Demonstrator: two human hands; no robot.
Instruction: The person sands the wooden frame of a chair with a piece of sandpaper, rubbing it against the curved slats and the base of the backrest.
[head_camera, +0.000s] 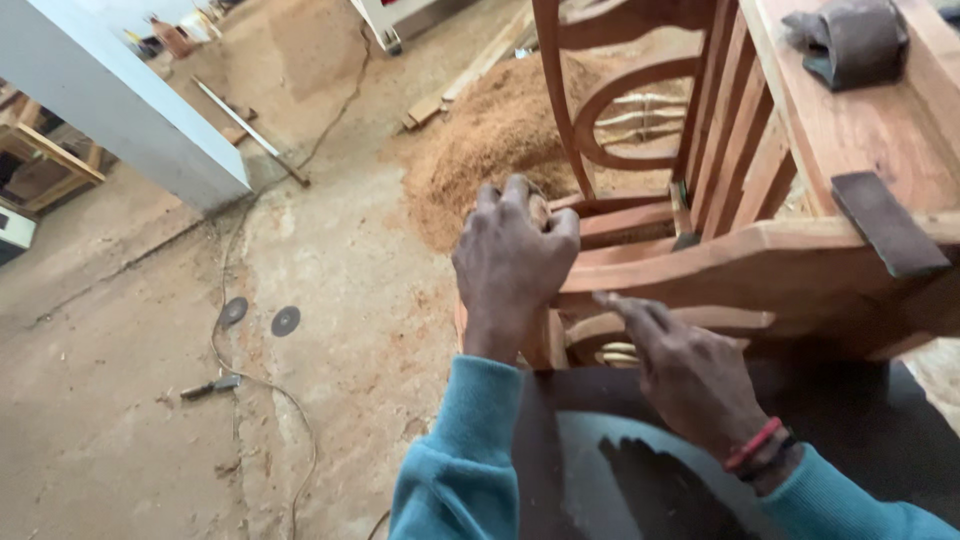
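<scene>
A reddish wooden chair frame (760, 260) lies tipped over in front of me, its curved rail running across the middle of the view. My left hand (515, 260) is closed over the end of that rail, fingers curled around something small that I cannot make out. My right hand (690, 375) rests lower on the chair, its index finger stretched out and touching the underside of the rail; it holds nothing. Both arms wear teal sleeves, and the right wrist carries red and dark bands.
A dark sanding strip (888, 225) and a folded grey cloth (850, 40) lie on the chair's upper boards. A sawdust heap (490, 140) sits behind. On the concrete floor lie two round discs (285, 321), a cable (290, 420), a small hand tool (212, 386) and a white panel (120, 100).
</scene>
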